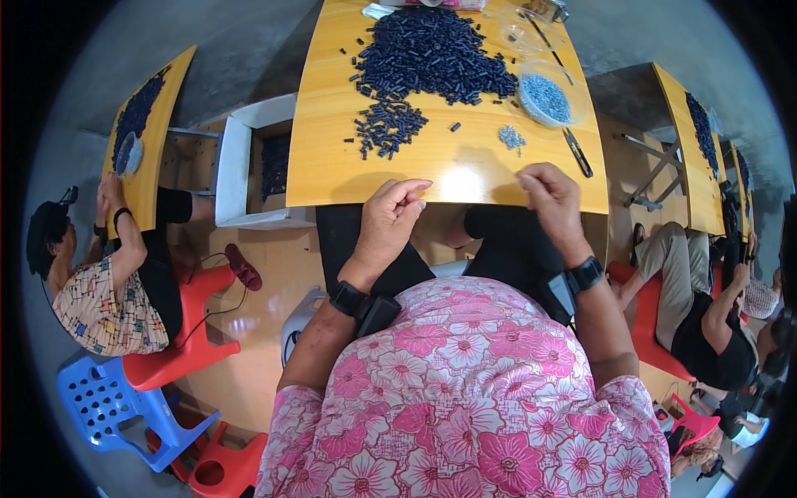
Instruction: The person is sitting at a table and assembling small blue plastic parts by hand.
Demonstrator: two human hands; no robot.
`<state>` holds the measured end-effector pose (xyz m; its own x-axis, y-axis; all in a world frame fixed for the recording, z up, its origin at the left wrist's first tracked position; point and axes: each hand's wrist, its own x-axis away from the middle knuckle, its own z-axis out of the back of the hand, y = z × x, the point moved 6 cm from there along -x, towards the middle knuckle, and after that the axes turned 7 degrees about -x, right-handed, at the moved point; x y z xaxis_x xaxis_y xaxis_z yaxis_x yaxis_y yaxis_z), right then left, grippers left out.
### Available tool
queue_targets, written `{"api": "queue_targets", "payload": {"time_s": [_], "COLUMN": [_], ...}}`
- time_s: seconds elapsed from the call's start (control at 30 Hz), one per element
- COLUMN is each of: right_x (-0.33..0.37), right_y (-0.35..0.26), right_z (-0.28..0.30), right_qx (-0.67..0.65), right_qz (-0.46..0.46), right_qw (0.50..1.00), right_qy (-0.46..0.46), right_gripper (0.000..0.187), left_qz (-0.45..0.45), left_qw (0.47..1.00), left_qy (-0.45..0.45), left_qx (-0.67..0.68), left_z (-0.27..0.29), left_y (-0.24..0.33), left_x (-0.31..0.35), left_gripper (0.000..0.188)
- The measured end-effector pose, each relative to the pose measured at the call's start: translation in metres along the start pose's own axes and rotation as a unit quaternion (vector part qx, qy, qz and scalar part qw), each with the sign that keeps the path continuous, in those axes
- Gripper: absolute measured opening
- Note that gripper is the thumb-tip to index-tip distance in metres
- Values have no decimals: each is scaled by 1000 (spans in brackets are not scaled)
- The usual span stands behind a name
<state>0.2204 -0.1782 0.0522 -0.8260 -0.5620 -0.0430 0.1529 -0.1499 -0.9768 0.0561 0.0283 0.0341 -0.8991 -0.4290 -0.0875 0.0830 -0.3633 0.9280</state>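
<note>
My left hand (390, 217) is at the table's near edge, thumb and forefinger closed together; whatever they pinch is too small to make out. To its right, my right hand (554, 202) is curled with its fingers bent in, and any small thing inside is hidden. Beyond the left hand lies a small heap of short black tubes (390, 126), spilling from a much larger pile of black tubes (432, 58). A little pile of small silvery-blue pieces (511, 138) sits past the right hand. Near it rest black tweezers (578, 153) and a see-through bowl (581, 109) of light blue pieces (545, 98).
Around me is a yellow table (332, 178). A see-through round container (508, 35) and a thin dark stick (548, 41) lie at its far right. An open white box (235, 166) stands against its left side. People sit at other tables on both sides, by red stools (187, 324).
</note>
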Motion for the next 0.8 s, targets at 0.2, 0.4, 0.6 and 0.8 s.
{"api": "queue_targets", "payload": {"time_s": [0.2,0.4,0.6,0.8], "right_x": [-44,-76,-86,-84], "right_y": [-12,0,4,-2], "right_z": [-74,-86,-89,-93], "right_qx": [117,173,253,272], "right_qz": [73,53,144,156], "right_qw": [989,983,956,950], "right_qy": [-52,20,38,4], "right_gripper": [17,19,20,17], "left_qz": [17,27,32,27], "left_qw": [999,999,997,998], "left_qy": [1,-5,-11,-11], "left_qx": [31,34,75,64], "left_z": [6,6,6,6], "left_y": [-16,-17,-19,-20], "left_x": [-6,-8,-8,-10], "left_gripper": [28,28,28,28]}}
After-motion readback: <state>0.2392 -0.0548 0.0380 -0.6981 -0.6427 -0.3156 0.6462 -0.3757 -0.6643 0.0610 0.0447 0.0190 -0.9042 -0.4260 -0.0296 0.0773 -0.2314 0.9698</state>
